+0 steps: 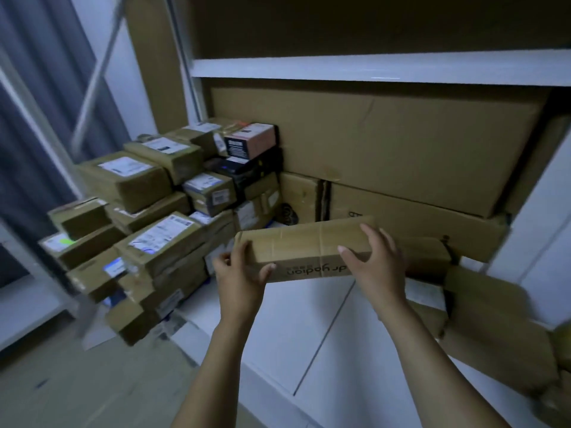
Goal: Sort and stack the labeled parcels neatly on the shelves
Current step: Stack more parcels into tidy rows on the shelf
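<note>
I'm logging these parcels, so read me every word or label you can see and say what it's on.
"dr yodion": printed upside down on the held box; the last letters are uncertain.
Too blurred to read: the parcel labels.
Unreadable: white print on the black-and-pink box.

Dim light falls on a grey curtain [37, 63] at left (behind 1 slanted metal brace [98, 76]) and a pale floor [77, 393].

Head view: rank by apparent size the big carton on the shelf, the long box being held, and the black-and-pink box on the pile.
1. big carton
2. long box, enlarged by nearness to the camera
3. black-and-pink box
</note>
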